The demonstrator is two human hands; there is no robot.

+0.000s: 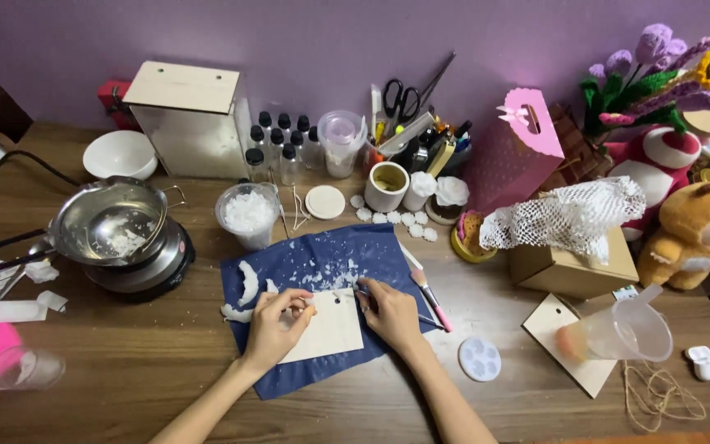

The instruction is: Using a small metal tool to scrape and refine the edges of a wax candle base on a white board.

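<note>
My left hand (pixel 277 325) rests on a thin pale wooden board (pixel 332 330) that lies on a dark blue cloth (pixel 322 263); its fingers pinch the board's upper left edge. My right hand (pixel 389 311) presses on the board's right edge and grips a thin tool whose tip points left. White wax flakes and a curled strip of wax (pixel 248 284) lie scattered on the cloth above and left of the board.
A metal pot (pixel 108 222) with wax sits on a small hotplate at left. A plastic cup of wax flakes (pixel 248 215), small bottles, a wooden box (pixel 191 119), a brush (pixel 429 292), a white flower mould (pixel 480 359), a tipped measuring cup (pixel 622 331) and twine surround the cloth.
</note>
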